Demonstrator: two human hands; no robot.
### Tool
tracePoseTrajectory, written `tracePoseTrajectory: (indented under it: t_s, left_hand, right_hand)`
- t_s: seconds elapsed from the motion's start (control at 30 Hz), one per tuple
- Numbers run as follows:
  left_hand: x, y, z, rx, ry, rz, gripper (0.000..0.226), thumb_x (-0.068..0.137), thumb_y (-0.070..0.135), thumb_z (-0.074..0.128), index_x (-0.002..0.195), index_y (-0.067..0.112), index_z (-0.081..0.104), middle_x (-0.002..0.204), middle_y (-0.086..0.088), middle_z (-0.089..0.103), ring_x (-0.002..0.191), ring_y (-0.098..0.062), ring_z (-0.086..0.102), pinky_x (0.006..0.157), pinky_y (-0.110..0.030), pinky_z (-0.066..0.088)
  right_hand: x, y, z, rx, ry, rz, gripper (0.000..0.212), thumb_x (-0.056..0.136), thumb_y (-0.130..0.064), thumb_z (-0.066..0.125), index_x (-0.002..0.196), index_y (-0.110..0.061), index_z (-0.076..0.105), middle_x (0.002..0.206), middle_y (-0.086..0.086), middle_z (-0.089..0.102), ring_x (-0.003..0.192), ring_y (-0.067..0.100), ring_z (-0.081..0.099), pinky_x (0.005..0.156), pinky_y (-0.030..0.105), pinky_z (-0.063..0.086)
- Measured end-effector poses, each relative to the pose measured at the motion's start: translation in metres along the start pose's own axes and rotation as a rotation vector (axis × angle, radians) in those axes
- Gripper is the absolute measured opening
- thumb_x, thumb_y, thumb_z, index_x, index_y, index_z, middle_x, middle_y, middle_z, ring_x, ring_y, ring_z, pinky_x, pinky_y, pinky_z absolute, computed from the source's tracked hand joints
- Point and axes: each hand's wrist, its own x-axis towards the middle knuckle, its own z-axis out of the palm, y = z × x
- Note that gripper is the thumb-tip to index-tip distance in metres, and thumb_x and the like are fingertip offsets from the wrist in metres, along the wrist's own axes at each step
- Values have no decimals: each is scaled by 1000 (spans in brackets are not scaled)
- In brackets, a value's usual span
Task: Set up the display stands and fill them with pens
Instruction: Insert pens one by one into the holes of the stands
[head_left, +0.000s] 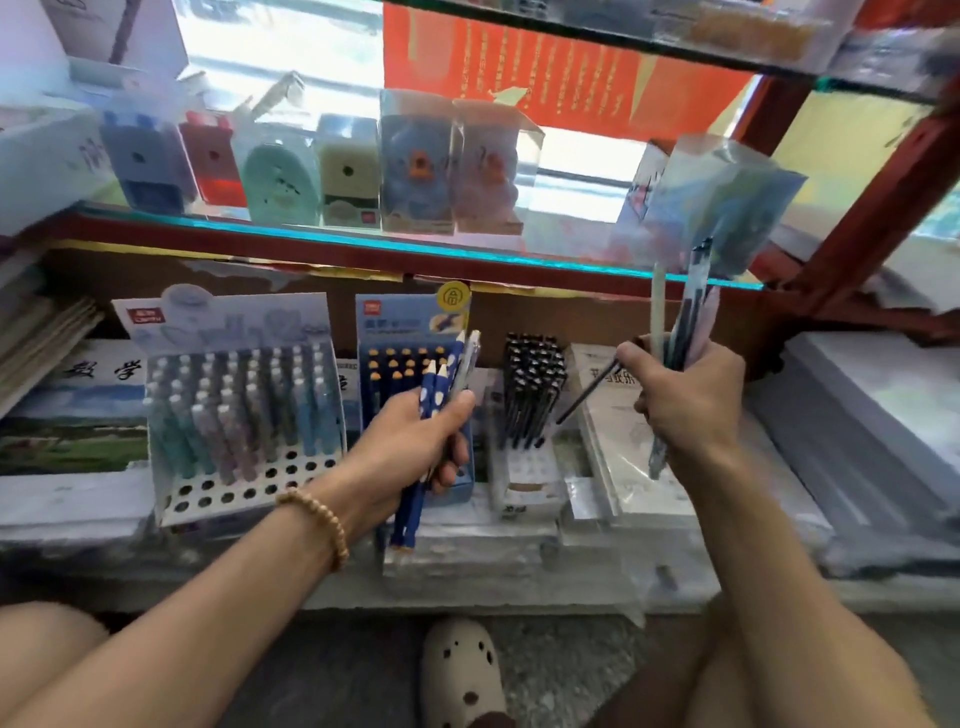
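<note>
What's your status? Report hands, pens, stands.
Left hand grips blue pens. Right hand grips mixed pens. Pale stand has empty front holes; blue stand behind left hand. Nothing blocking.

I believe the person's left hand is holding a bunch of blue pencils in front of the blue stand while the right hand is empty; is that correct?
Not quite: the head view shows the right hand is not empty; it grips several pens and a thin dark one. The left hand does hold the blue pencils in front of the blue stand.

Bare forearms; beaded bracelet on left wrist; spotted slipper.
</note>
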Motion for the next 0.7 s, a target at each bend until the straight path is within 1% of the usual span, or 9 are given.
tracePoseTrajectory:
  t_s: [0.17,0.23,0.3,0.37,0.43,0.5,0.57,0.63,0.7]
  left_hand:
    - [2,1,5,74,3,40,27,101,31,50,91,8,59,58,-4,62,43,-16,56,42,-24,41]
    - [3,-3,6,100,5,35,28,101,32,50,90,8,61,56,-2,60,43,-15,56,41,-23,40]
    - [3,-7,7,101,1,23,28,100,32,52,89,9,62,53,1,55,42,-13,52,40,-22,39]
    - [2,-10,8,88,-2,16,28,100,32,53,88,8,62,53,3,52,40,-12,48,39,-21,37]
    - [2,-10,9,71,-12,14,28,100,31,53,89,7,63,53,2,52,41,-12,47,39,-21,37]
    - [2,-10,8,60,-22,15,29,101,31,52,91,6,64,55,1,54,43,-13,50,41,-22,39]
    - [1,-11,6,62,-25,17,31,101,31,51,96,3,64,57,-1,57,45,-15,54,43,-23,41]
    - [1,-12,4,82,-26,15,33,102,32,49,99,2,64,58,-3,60,46,-17,57,43,-22,42]
    - [1,-13,3,103,-26,8,34,102,33,49,100,3,65,59,-3,61,46,-17,59,43,-22,43]
  right_hand:
    - [-4,16,13,-144,-1,-41,21,84,-17,79,73,-27,63,72,-10,62,62,8,64,58,27,57]
    - [-6,23,15,-184,7,-56,18,85,-19,78,77,-25,63,74,-12,61,65,9,66,59,27,60]
    - [-6,31,15,-231,26,-65,13,85,-21,78,80,-19,66,71,-10,61,62,10,65,54,18,56]
    - [-6,36,14,-260,46,-64,14,86,-22,77,81,-12,68,68,-11,58,59,5,60,47,7,46]
    - [-4,37,12,-287,54,-72,15,86,-22,77,83,-10,68,69,-14,54,60,-1,56,47,3,42]
    - [-3,36,14,-298,53,-96,14,86,-21,77,84,-11,68,71,-13,56,60,-2,55,49,3,43]
    - [-1,37,18,-286,25,-105,13,87,-22,77,86,-12,69,75,-4,63,62,4,61,54,10,52]
    - [3,35,20,-277,-40,-80,13,86,-23,77,83,-15,68,75,-1,65,64,13,65,60,28,61]
    - [6,31,20,-282,-115,-82,14,85,-23,79,80,-19,66,71,-4,63,62,12,64,60,31,61]
